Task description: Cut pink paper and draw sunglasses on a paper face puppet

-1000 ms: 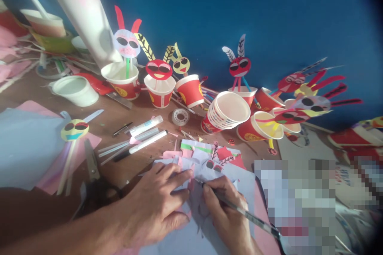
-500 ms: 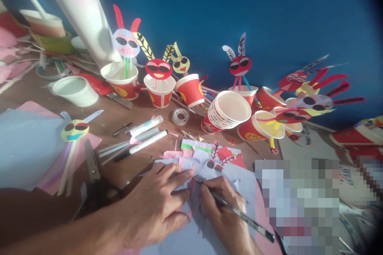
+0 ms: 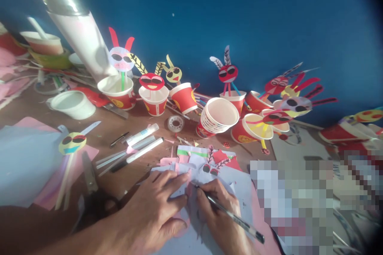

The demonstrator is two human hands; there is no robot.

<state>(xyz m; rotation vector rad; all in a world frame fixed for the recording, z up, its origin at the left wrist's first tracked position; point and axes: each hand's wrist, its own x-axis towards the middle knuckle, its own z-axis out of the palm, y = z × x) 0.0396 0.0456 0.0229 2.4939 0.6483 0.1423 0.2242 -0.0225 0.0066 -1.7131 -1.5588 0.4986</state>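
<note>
On the paper (image 3: pixel 245 215), my right hand (image 3: pixel 220 219) pinches the pen (image 3: pixel 239 220), tip slanting up-left beside my spread left hand (image 3: pixel 160 203).

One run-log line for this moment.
left hand: resting on paper | right hand: holding pen, tip at paper | nearby: scissors, tape roll, stacked cups

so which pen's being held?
The slim dark pen in the right hand; the black-ended white marker lies beyond the left hand, untouched.

Right grip (image 3: pixel 221 223) holds pen (image 3: pixel 236 218), apparently touching paper (image 3: pixel 195 213).
</note>
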